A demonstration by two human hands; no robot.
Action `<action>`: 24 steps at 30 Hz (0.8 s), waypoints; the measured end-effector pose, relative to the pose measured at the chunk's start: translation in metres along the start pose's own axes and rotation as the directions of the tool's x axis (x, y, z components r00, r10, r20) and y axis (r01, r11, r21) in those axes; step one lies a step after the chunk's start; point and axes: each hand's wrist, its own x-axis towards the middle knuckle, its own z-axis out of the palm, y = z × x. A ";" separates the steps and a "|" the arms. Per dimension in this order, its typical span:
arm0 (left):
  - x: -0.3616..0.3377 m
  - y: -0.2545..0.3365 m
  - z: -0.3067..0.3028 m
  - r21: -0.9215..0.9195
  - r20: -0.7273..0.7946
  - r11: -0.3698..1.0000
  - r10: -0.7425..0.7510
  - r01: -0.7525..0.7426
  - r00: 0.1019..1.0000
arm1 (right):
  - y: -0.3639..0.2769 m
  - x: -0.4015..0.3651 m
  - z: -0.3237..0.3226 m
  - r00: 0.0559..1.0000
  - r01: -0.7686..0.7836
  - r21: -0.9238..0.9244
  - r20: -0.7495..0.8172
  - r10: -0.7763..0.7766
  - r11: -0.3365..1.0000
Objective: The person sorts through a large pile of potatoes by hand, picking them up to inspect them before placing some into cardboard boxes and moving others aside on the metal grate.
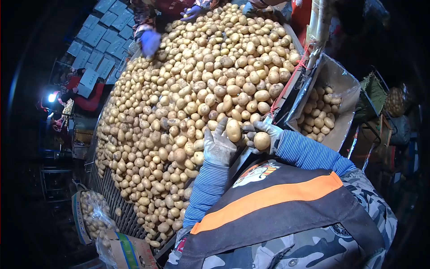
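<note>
In the head view both my hands are in pale work gloves with dark, dirty fingers, at the near edge of a big heap of potatoes (179, 96). My left hand (218, 147) is closed around a large oval potato (233, 130), its thumb and fingers on either side. Just to the right, my right hand (271, 131) grips a rounder potato (261, 141); part of its fingers is hidden behind it. Blue striped sleeves cover both forearms. Close to my right hand stands a lined box (348, 99) part-filled with potatoes.
Slatted bars (112, 190) show under the heap at left. A bag of potatoes (95, 215) and a cardboard box (130, 252) stand below. Another person's purple-gloved hand (150, 43) is at the far side. Stacked cartons (101, 33) fill the back left. A post (319, 27) rises at right.
</note>
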 end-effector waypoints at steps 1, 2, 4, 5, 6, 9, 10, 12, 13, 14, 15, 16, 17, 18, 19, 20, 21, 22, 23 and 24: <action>0.000 -0.003 0.006 -0.009 -0.010 1.000 -0.004 0.004 1.000 | -0.002 -0.005 0.004 0.999 0.010 -0.037 -0.046 -0.012 0.999; -0.001 -0.006 0.012 -0.019 -0.022 1.000 -0.009 0.008 1.000 | -0.004 -0.009 0.008 0.995 0.017 -0.073 -0.092 -0.024 0.997; 0.001 -0.014 0.020 0.150 -0.030 0.989 0.010 -0.005 0.999 | -0.005 -0.014 0.010 0.986 0.017 -0.145 -0.159 -0.041 0.989; 0.005 -0.021 0.023 0.321 -0.021 0.947 0.037 -0.028 0.999 | -0.005 -0.016 0.007 0.988 0.015 -0.167 -0.151 -0.041 0.986; 0.007 -0.029 0.027 0.480 -0.011 0.876 0.067 -0.053 0.998 | -0.004 -0.016 0.003 0.989 0.006 -0.191 -0.144 -0.034 0.982; 0.006 -0.050 0.009 0.881 0.291 0.348 0.133 -0.320 0.947 | -0.001 -0.018 0.002 0.980 0.015 -0.260 -0.188 -0.065 0.966; -0.001 -0.048 0.014 0.901 0.369 0.198 0.118 -0.386 0.922 | 0.001 -0.010 -0.004 0.992 0.012 -0.182 -0.124 -0.035 0.983; -0.016 -0.038 0.022 0.922 0.380 0.027 0.125 -0.386 0.916 | -0.003 0.001 -0.016 0.999 -0.047 -0.115 -0.002 0.047 0.992; -0.023 -0.034 0.012 0.928 0.341 0.079 0.220 -0.365 0.914 | -0.003 -0.003 0.001 0.991 -0.057 -0.148 -0.127 0.038 0.987; -0.029 -0.030 0.002 0.926 0.299 0.133 0.313 -0.353 0.902 | -0.002 0.004 0.005 0.988 -0.080 -0.155 -0.142 0.058 0.985; -0.040 -0.018 -0.009 0.938 0.343 -0.104 0.407 -0.330 0.847 | 0.000 0.010 0.008 0.984 -0.103 -0.160 -0.157 0.078 0.982; -0.051 -0.005 -0.021 0.915 0.382 -0.324 0.496 -0.241 0.780 | 0.004 0.015 0.009 0.989 -0.114 -0.106 -0.102 0.104 0.988; -0.070 0.005 -0.030 0.876 0.390 -0.474 0.591 -0.088 0.706 | 0.006 0.019 0.014 0.993 -0.094 -0.162 -0.082 0.081 0.982; -0.090 0.015 -0.035 0.848 0.372 -0.529 0.641 0.036 0.671 | 0.007 0.022 0.021 0.997 -0.070 -0.215 -0.060 0.058 0.974; -0.106 0.027 -0.053 0.821 0.359 -0.554 0.688 0.136 0.631 | 0.009 0.026 0.026 0.999 -0.042 -0.266 -0.036 0.033 0.963; -0.126 0.033 -0.063 0.759 0.303 -0.565 0.746 0.323 0.593 | 0.012 0.033 0.030 0.997 0.024 -0.301 0.076 -0.002 0.953; -0.142 0.041 -0.087 0.676 0.215 -0.564 0.766 0.474 0.605 | 0.015 0.042 0.032 0.990 0.139 -0.514 0.087 -0.110 0.847; -0.150 0.047 -0.095 0.662 0.186 -0.551 0.777 0.507 0.602 | 0.018 0.053 0.035 0.969 0.237 -0.696 0.125 -0.211 0.678; -0.155 0.050 -0.101 0.650 0.156 -0.536 0.788 0.539 0.595 | 0.018 0.063 0.038 0.936 0.314 -0.832 0.190 -0.296 0.457; -0.154 0.052 -0.106 0.645 0.123 -0.536 0.776 0.545 0.619 | 0.010 0.069 0.041 0.821 0.461 -0.878 0.477 -0.312 -0.129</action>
